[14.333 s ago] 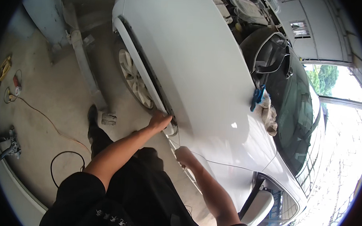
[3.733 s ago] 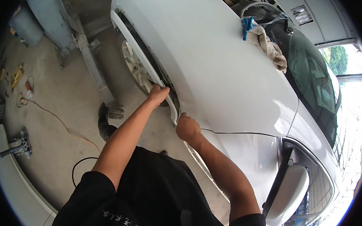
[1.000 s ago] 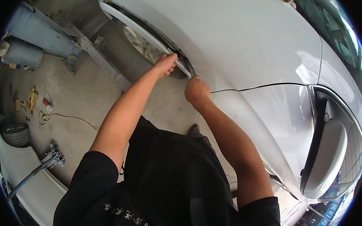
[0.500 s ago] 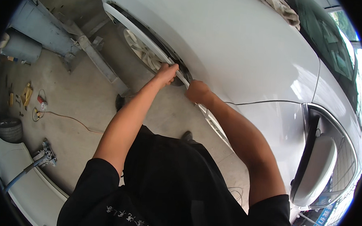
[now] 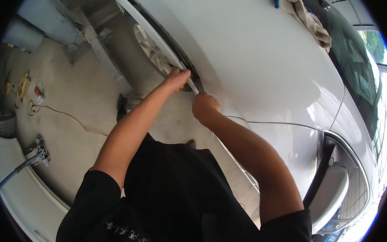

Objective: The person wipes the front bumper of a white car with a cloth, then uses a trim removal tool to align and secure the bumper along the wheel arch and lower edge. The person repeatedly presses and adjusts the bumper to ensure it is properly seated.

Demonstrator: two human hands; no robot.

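Note:
A white wheel-arch trim strip [image 5: 151,28] curves along the edge of the pale silver car's front fender [image 5: 238,44]. Between strip and fender, a dark gap shows along the arch. My left hand [image 5: 177,79] is closed around the strip near its lower end, beside the wheel [image 5: 152,49]. Just below and to the right, my right hand [image 5: 206,106] is closed on the strip's end, against the fender edge. Its fingertips are mostly hidden from this view.
The side mirror [image 5: 330,196] sticks out at right. A rag-like glove [image 5: 304,19] lies by the windshield. Left on the floor are a tire [image 5: 2,123], an orange cord [image 5: 76,123] and small tools. A grey lift post [image 5: 53,15] stands beyond; a jack [image 5: 38,151] is lower left.
My right hand has shifted slightly left and downward, with its wrist turned. My left hand keeps its hold on the strip. The whole view has tilted a little.

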